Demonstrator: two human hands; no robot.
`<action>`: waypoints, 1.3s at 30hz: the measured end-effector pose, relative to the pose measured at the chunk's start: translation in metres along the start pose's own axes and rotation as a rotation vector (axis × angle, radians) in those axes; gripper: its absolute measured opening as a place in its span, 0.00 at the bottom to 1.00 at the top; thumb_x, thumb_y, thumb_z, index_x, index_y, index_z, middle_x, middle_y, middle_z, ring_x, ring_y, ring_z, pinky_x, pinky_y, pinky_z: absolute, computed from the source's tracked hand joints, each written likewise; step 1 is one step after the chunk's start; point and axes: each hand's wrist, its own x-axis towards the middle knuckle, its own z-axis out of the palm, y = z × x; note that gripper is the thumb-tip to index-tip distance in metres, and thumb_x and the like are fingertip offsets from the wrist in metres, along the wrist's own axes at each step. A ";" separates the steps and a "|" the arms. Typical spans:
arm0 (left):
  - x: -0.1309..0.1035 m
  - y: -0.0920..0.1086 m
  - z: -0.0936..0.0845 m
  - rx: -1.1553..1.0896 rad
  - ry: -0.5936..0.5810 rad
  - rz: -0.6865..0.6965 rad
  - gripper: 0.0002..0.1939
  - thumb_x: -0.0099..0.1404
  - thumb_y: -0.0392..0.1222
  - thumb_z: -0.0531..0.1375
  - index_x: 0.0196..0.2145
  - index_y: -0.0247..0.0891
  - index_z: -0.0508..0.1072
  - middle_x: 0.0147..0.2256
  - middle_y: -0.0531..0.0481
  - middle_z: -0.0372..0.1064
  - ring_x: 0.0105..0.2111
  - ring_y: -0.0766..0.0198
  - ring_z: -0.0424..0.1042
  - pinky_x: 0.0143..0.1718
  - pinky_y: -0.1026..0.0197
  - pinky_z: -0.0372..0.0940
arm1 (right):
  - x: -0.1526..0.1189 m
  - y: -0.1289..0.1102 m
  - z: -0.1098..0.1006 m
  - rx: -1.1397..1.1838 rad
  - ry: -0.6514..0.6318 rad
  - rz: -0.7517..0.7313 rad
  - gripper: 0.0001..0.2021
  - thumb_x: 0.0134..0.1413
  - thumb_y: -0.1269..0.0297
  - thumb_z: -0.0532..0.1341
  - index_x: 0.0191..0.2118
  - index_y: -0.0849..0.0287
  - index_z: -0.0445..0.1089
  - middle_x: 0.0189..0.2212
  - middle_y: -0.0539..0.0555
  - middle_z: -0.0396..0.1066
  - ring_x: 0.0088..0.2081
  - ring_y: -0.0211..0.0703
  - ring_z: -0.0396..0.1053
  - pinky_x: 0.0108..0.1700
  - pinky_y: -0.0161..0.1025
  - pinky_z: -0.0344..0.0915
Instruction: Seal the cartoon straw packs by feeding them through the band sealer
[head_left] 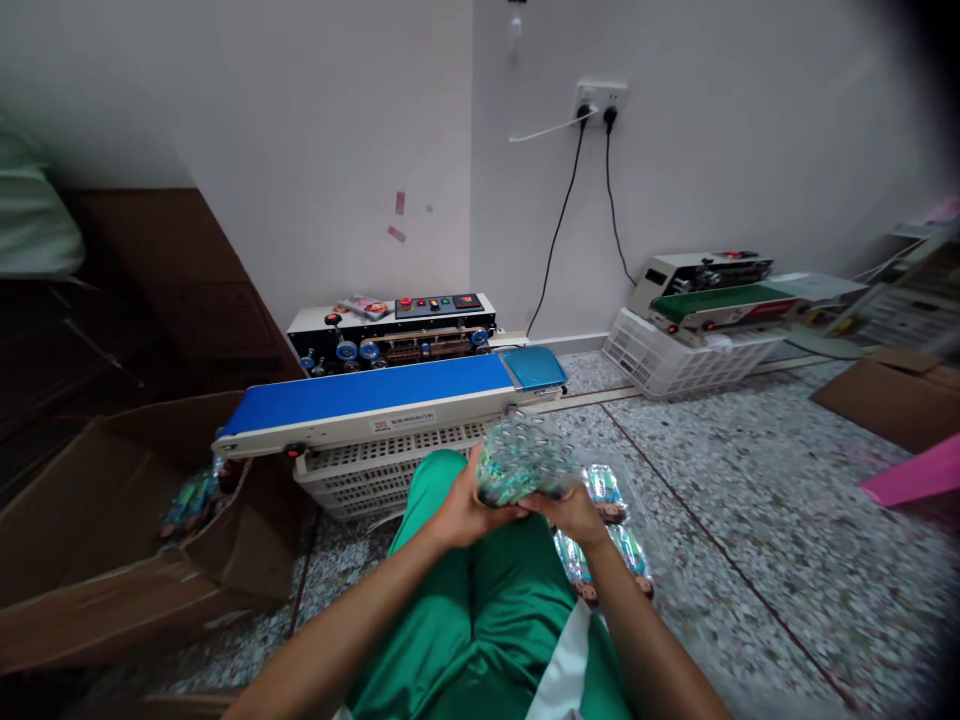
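Observation:
A clear plastic bag (525,455) with green and blue contents is held up in front of the green-trousered knees. My left hand (470,508) is wrapped round its left side and lower edge. My right hand (571,512) grips the bag's lower right side, its fingertips close to those of my left hand. Right of the knees, several shiny blue-and-brown packets (631,552) lie in a transparent tray or sheet on the floor. Just beyond the bag stands a sealing machine (442,305) with a blue conveyor belt (375,392).
An open cardboard box (97,600) at the left holds a few packets. White crates (690,358) support the machines; the second machine (705,280) has a green belt. Cables run to a wall socket (600,100). Cardboard (892,395) and a pink object (919,472) lie at the right.

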 end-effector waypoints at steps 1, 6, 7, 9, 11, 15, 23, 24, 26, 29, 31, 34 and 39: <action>0.002 0.001 -0.002 -0.006 0.031 0.032 0.44 0.44 0.42 0.70 0.57 0.36 0.59 0.52 0.39 0.67 0.52 0.48 0.66 0.54 0.51 0.61 | 0.002 -0.003 0.000 -0.021 -0.009 -0.025 0.11 0.37 0.58 0.70 0.29 0.56 0.77 0.29 0.52 0.77 0.33 0.47 0.74 0.40 0.43 0.71; 0.006 -0.009 -0.010 -0.165 0.043 -0.025 0.31 0.40 0.41 0.72 0.44 0.36 0.73 0.42 0.42 0.74 0.44 0.49 0.72 0.49 0.50 0.65 | 0.013 0.002 0.009 0.026 -0.045 0.012 0.15 0.33 0.59 0.72 0.33 0.56 0.76 0.32 0.52 0.77 0.35 0.48 0.74 0.41 0.45 0.71; 0.006 -0.011 -0.010 -0.209 0.070 -0.067 0.30 0.39 0.42 0.72 0.43 0.37 0.73 0.40 0.43 0.75 0.42 0.48 0.73 0.46 0.50 0.67 | 0.014 0.005 0.013 0.074 -0.048 0.043 0.16 0.34 0.59 0.71 0.34 0.57 0.75 0.31 0.52 0.77 0.34 0.47 0.74 0.40 0.45 0.71; 0.005 -0.012 -0.011 -0.286 0.089 -0.111 0.31 0.37 0.42 0.72 0.42 0.39 0.74 0.39 0.44 0.75 0.40 0.49 0.73 0.44 0.50 0.68 | 0.019 0.010 0.020 0.149 -0.045 0.074 0.17 0.35 0.59 0.71 0.35 0.59 0.74 0.32 0.53 0.77 0.34 0.47 0.74 0.41 0.45 0.71; 0.006 -0.008 -0.012 -0.343 0.065 -0.152 0.26 0.39 0.42 0.72 0.38 0.40 0.75 0.35 0.47 0.76 0.36 0.52 0.74 0.39 0.53 0.69 | 0.027 0.009 0.025 0.179 0.005 0.042 0.19 0.34 0.59 0.72 0.37 0.60 0.73 0.34 0.54 0.76 0.36 0.47 0.73 0.43 0.46 0.70; 0.021 0.005 -0.020 -0.392 0.079 -0.162 0.15 0.44 0.42 0.70 0.31 0.37 0.75 0.25 0.51 0.73 0.22 0.62 0.71 0.25 0.62 0.67 | 0.057 -0.006 0.034 0.236 0.209 -0.121 0.37 0.29 0.63 0.74 0.51 0.56 0.64 0.42 0.54 0.73 0.43 0.47 0.71 0.48 0.45 0.68; 0.071 -0.011 -0.041 -0.443 0.348 -0.139 0.20 0.40 0.41 0.72 0.32 0.31 0.75 0.27 0.47 0.76 0.25 0.60 0.73 0.30 0.60 0.69 | 0.119 -0.027 0.041 0.108 0.165 -0.177 0.42 0.35 0.57 0.72 0.58 0.55 0.55 0.49 0.56 0.68 0.50 0.47 0.67 0.53 0.44 0.63; 0.077 -0.016 -0.043 -0.463 0.379 -0.137 0.22 0.39 0.41 0.72 0.33 0.31 0.76 0.29 0.46 0.76 0.28 0.58 0.74 0.33 0.58 0.69 | 0.125 -0.024 0.041 0.130 0.162 -0.198 0.43 0.36 0.54 0.71 0.59 0.55 0.54 0.51 0.56 0.67 0.52 0.48 0.65 0.55 0.44 0.62; 0.090 -0.025 -0.046 -0.508 0.442 -0.135 0.26 0.36 0.41 0.73 0.36 0.32 0.75 0.33 0.45 0.77 0.32 0.55 0.75 0.38 0.55 0.70 | 0.138 -0.016 0.041 0.211 0.181 -0.237 0.38 0.44 0.47 0.64 0.60 0.54 0.54 0.53 0.56 0.65 0.55 0.47 0.62 0.55 0.44 0.60; 0.107 -0.034 -0.051 -0.553 0.484 -0.166 0.30 0.34 0.41 0.73 0.38 0.32 0.75 0.33 0.44 0.77 0.33 0.53 0.76 0.40 0.52 0.70 | 0.157 0.000 0.041 0.243 0.257 -0.191 0.27 0.56 0.44 0.52 0.53 0.57 0.64 0.49 0.57 0.69 0.53 0.47 0.64 0.51 0.42 0.63; 0.118 -0.038 -0.056 -0.568 0.484 -0.181 0.30 0.33 0.41 0.74 0.38 0.32 0.75 0.33 0.44 0.77 0.33 0.53 0.76 0.39 0.52 0.70 | 0.172 0.006 0.043 0.238 0.306 -0.130 0.21 0.56 0.48 0.53 0.47 0.58 0.68 0.43 0.56 0.72 0.47 0.48 0.68 0.46 0.41 0.65; 0.135 -0.046 -0.065 -0.568 0.490 -0.176 0.30 0.34 0.41 0.74 0.38 0.31 0.76 0.33 0.44 0.77 0.33 0.53 0.76 0.39 0.52 0.70 | 0.199 0.006 0.046 0.328 0.366 -0.124 0.16 0.51 0.53 0.60 0.41 0.58 0.68 0.37 0.53 0.73 0.38 0.44 0.69 0.42 0.39 0.66; 0.164 -0.060 -0.082 -0.544 0.495 -0.167 0.28 0.36 0.41 0.73 0.38 0.31 0.75 0.34 0.44 0.77 0.35 0.52 0.76 0.40 0.52 0.70 | 0.240 0.000 0.047 0.382 0.447 -0.153 0.16 0.46 0.56 0.64 0.39 0.59 0.65 0.34 0.51 0.70 0.36 0.40 0.66 0.40 0.37 0.64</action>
